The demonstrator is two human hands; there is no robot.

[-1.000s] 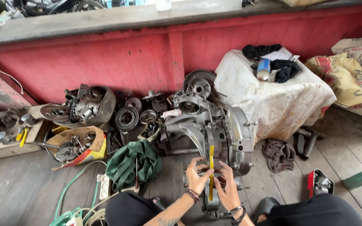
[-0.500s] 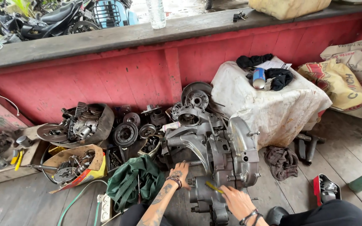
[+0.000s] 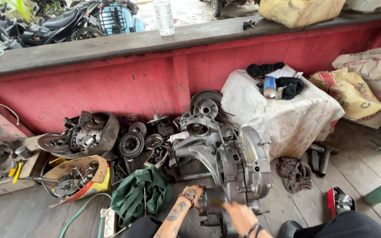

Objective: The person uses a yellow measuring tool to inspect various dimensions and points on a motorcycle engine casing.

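Observation:
A grey metal engine casing point(image 3: 243, 167) lies on the wooden floor in front of me. My left hand point(image 3: 194, 194), with a beaded bracelet at the wrist, rests on the casing's lower left edge. My right hand point(image 3: 240, 216) is blurred just below the casing and closes around a thin yellow-handled tool point(image 3: 217, 203) whose tip points at the casing's lower part. My dark-trousered knee point(image 3: 340, 224) shows at the bottom right.
Left of the casing lie a green cloth bag point(image 3: 140, 196), a cardboard box of parts point(image 3: 82, 178), loose gears and a white power strip point(image 3: 110, 222). A cloth-covered block point(image 3: 283, 114) and a dark rag point(image 3: 294, 174) sit to the right. A red wall point(image 3: 146, 83) runs behind.
The yellow tool stood upright between both hands; now only my right hand holds it, low at the casing. My left hand moved onto the casing's edge. The view tilted up.

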